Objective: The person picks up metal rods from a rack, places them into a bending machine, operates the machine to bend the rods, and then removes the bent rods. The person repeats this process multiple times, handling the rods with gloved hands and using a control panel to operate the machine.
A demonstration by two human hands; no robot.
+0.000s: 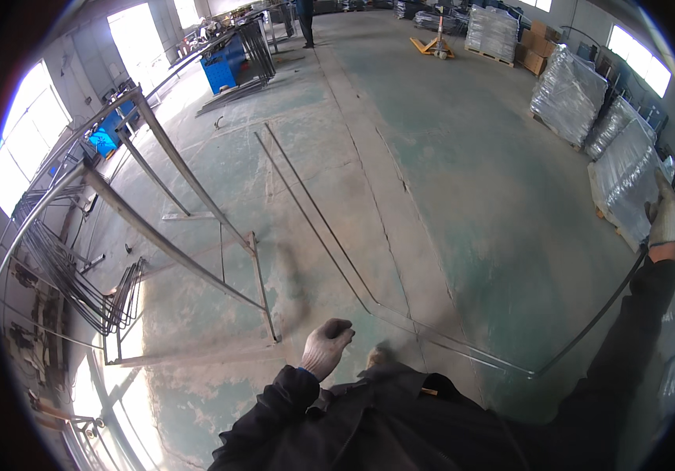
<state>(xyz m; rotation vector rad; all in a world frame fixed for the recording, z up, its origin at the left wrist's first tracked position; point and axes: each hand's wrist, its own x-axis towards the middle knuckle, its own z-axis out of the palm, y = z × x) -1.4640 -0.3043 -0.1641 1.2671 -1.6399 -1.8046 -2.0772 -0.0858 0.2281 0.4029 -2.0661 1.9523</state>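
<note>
A long, thin bent metal rod frame reaches across the floor in front of me. Its two parallel bars turn at a corner, run toward the lower right, and a dark length then rises at my right side. My right hand, in a pale work glove, is closed around that rising length, with my arm stretched out. Close to my body, my left hand wears a pale glove with dark fingertips. Its fingers are curled in, nothing shows in them, and it is apart from the rods.
A tubular metal rack stands at the left, with bundled bent rods beyond it. Wrapped pallets line the right wall. Farther off are a yellow pallet jack, a blue bin and a standing person.
</note>
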